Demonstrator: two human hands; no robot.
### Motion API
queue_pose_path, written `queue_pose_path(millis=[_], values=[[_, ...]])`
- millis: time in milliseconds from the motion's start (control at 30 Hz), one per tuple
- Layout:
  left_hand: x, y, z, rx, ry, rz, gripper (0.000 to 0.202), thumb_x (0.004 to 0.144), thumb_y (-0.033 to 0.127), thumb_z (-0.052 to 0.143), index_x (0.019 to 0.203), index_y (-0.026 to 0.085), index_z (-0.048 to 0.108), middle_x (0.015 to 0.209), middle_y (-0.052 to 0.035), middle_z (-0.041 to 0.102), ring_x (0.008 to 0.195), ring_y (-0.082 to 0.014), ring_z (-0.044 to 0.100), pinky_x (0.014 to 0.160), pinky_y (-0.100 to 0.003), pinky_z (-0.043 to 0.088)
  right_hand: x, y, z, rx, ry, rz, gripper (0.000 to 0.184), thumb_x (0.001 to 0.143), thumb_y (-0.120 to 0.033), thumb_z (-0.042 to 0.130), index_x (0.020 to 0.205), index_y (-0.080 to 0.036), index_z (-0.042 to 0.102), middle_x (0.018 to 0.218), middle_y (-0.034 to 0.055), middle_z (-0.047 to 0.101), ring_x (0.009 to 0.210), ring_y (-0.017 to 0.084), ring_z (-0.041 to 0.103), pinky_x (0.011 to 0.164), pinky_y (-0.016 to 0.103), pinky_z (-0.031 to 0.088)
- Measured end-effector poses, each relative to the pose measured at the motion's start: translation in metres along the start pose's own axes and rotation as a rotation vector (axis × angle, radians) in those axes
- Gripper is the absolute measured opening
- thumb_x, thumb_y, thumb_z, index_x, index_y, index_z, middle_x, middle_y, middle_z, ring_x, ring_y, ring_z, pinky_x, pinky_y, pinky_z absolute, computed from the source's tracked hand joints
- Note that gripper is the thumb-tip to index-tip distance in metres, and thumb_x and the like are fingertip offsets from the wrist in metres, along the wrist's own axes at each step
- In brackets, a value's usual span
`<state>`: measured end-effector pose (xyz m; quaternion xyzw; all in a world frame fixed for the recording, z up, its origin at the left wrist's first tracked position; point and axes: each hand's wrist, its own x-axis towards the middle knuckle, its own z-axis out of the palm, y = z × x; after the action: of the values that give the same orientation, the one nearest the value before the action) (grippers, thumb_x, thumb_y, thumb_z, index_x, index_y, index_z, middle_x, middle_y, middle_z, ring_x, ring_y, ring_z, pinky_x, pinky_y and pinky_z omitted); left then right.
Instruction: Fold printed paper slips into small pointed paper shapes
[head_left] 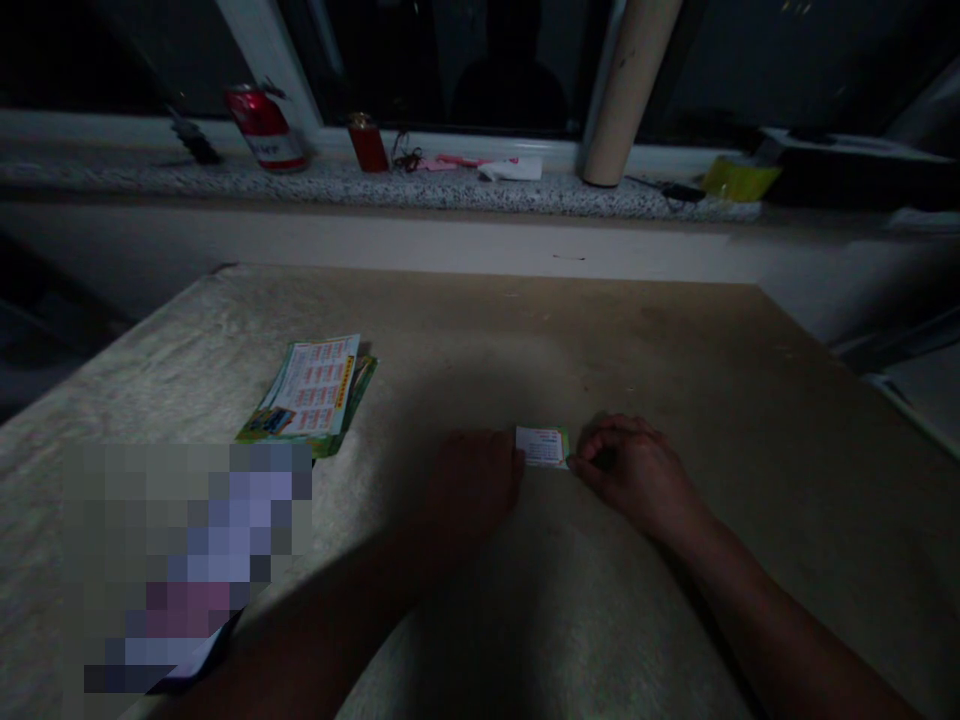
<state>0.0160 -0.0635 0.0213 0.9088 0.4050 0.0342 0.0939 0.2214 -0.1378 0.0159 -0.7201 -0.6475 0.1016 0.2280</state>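
Observation:
A small white printed card with a green right edge lies low over the table between my hands. At its left edge, my left hand is closed with the fingers folded down; deep shadow hides much of it. My right hand is curled, its thumb and forefinger pinched at the card's right edge. To the left rests a stack of printed leaflets, the top one white with red print, green edges and a yellow strip.
A blurred-out phone-like device lies at the front left of the table. Along the granite sill stand a red can, a red lighter-like object, a cardboard tube and a yellow item.

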Motion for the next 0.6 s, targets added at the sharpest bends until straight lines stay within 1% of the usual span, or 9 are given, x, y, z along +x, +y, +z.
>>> queue_pose_path(millis=[100, 167, 267, 400, 500, 600], values=[[0.000, 0.000, 0.000, -0.005, -0.013, -0.017, 0.033, 0.101, 0.032, 0.039, 0.099, 0.014, 0.066, 0.092, -0.0110, 0.072, 0.080, -0.0247, 0.068, 0.079, -0.040, 0.048, 0.002, 0.002, -0.001, 0.095, 0.035, -0.016, 0.010, 0.085, -0.027, 0.067, 0.075, -0.023, 0.067, 0.086, 0.0026, 0.071, 0.085, 0.021, 0.065, 0.083, 0.037, 0.047], [0.000, 0.000, 0.000, -0.016, -0.018, -0.016, 0.033, 0.101, 0.033, 0.039, 0.101, 0.014, 0.066, 0.094, -0.0115, 0.073, 0.083, -0.0250, 0.068, 0.080, -0.040, 0.048, 0.003, -0.002, 0.001, 0.136, 0.060, -0.020, 0.011, 0.087, -0.029, 0.065, 0.079, -0.023, 0.067, 0.085, 0.0027, 0.071, 0.084, 0.021, 0.065, 0.081, 0.036, 0.048], [0.000, 0.000, 0.000, -0.022, -0.016, -0.013, 0.033, 0.101, 0.032, 0.039, 0.100, 0.013, 0.066, 0.093, -0.0119, 0.072, 0.083, -0.0248, 0.068, 0.082, -0.040, 0.048, 0.003, -0.009, 0.008, 0.067, 0.063, -0.028, 0.016, 0.084, -0.037, 0.070, 0.079, -0.022, 0.067, 0.085, 0.0034, 0.069, 0.085, 0.023, 0.065, 0.081, 0.038, 0.047], [0.001, 0.000, -0.003, -0.044, -0.026, -0.038, 0.034, 0.101, 0.035, 0.039, 0.094, 0.015, 0.066, 0.089, -0.0107, 0.072, 0.078, -0.0240, 0.067, 0.077, -0.039, 0.048, 0.000, -0.013, 0.015, -0.040, 0.074, -0.026, 0.016, 0.079, -0.038, 0.076, 0.081, -0.024, 0.069, 0.089, 0.0047, 0.069, 0.088, 0.025, 0.064, 0.085, 0.041, 0.045], [0.001, -0.001, -0.006, -0.072, -0.045, -0.025, 0.034, 0.099, 0.039, 0.043, 0.094, 0.016, 0.066, 0.089, -0.0105, 0.073, 0.077, -0.0239, 0.067, 0.076, -0.039, 0.048, -0.001, -0.012, 0.015, -0.045, 0.074, -0.009, 0.017, 0.080, -0.039, 0.075, 0.081, -0.024, 0.069, 0.090, 0.0049, 0.069, 0.090, 0.026, 0.064, 0.084, 0.041, 0.044], [0.001, -0.002, -0.007, -0.089, -0.045, -0.024, 0.032, 0.099, 0.039, 0.045, 0.093, 0.016, 0.066, 0.088, -0.0095, 0.073, 0.076, -0.0231, 0.067, 0.076, -0.038, 0.048, 0.000, -0.011, 0.015, -0.027, 0.075, 0.014, 0.019, 0.079, -0.039, 0.075, 0.081, -0.023, 0.066, 0.089, 0.0045, 0.069, 0.091, 0.026, 0.064, 0.084, 0.041, 0.045]])
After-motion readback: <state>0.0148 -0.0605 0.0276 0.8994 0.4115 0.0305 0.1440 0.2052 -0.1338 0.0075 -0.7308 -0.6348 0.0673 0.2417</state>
